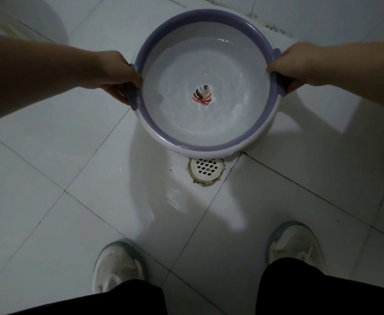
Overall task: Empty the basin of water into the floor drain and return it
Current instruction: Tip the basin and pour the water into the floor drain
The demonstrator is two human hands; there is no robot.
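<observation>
A round white basin (236, 145) with a purple rim hangs above the floor, water rippling inside over a small leaf picture at its bottom. My left hand (118, 76) grips the purple handle on its left side. My right hand (300, 64) grips the handle on the right. The basin's near edge overlaps the far rim of the round white floor drain (205, 169), whose grid cover sits set into the tiles just below it. A wet sheen spreads on the tile (175, 201) in front of the drain.
White floor tiles (50, 155) with dark grout lines fill the view. My two white shoes, left (116, 264) and right (295, 244), stand on either side below the drain. A dirty wall joint (268, 26) runs behind the basin at top right.
</observation>
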